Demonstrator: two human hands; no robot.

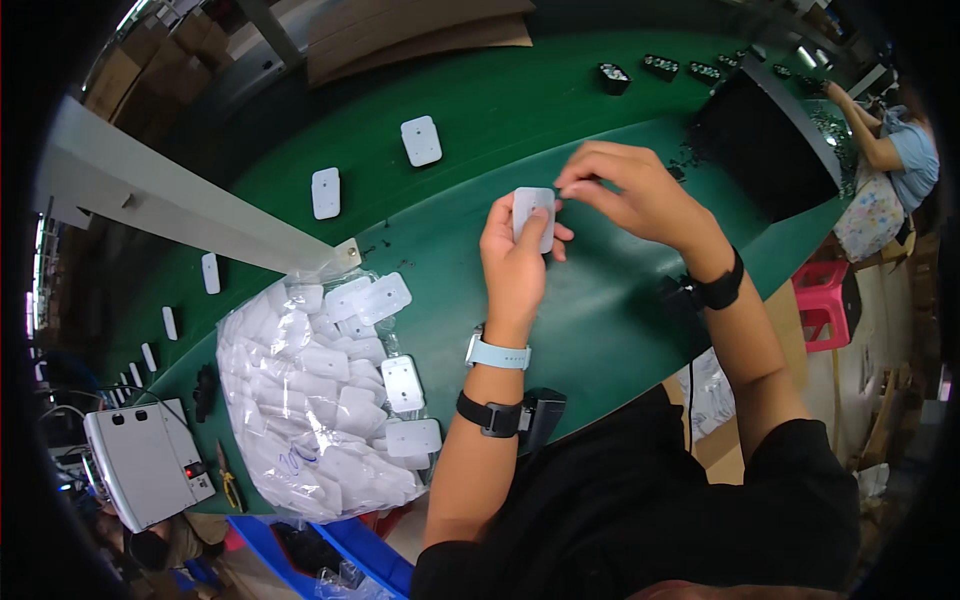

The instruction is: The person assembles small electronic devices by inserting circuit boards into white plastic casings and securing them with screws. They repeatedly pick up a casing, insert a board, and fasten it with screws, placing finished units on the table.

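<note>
My left hand (pixel 510 262) grips a white rounded plastic cover (pixel 532 203) with small holes, its thumb lying across the face. Close to the cover's upper right corner is my right hand (pixel 645 195), thumb and forefinger pinched together. A tiny dark piece (pixel 560 195) shows at those fingertips, too small to name. Left of my left forearm, a clear plastic bag (pixel 300 400) overflows with many similar white covers. A few loose covers (pixel 403 383) rest at its right edge.
White covers (pixel 421 141) sit in a line along the green belt (pixel 500 100). At the back right are a black bin (pixel 765 140) and black units (pixel 614 78). A white post (pixel 190 190) crosses the left side. Pliers (pixel 230 482) lie by a white box (pixel 150 465). A co-worker (pixel 890 150) sits far right.
</note>
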